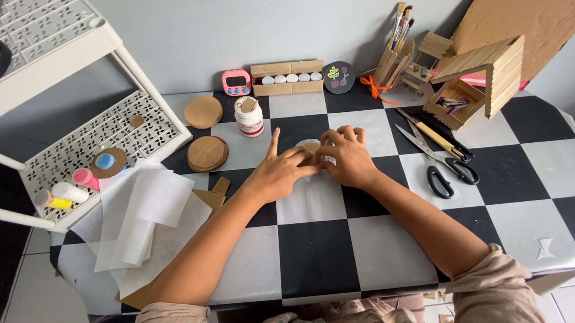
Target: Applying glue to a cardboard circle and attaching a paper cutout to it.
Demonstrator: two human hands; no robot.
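Both hands meet at the middle of a black and white chequered table (315,259). My left hand (279,171) lies flat with its index finger stretched out, pressing on a small cardboard disc (311,148) that rests on a white sheet of paper (312,198). My right hand (346,156) curls over the same disc from the right, fingertips on its edge. The hands hide most of the disc.
A glue jar (249,116) and stacks of cardboard discs (207,153) (203,111) lie to the left. Scissors (437,165), a popsicle-stick house (478,76) and brushes (396,43) sit to the right. A white rack (108,134) and loose paper sheets (142,226) fill the left side.
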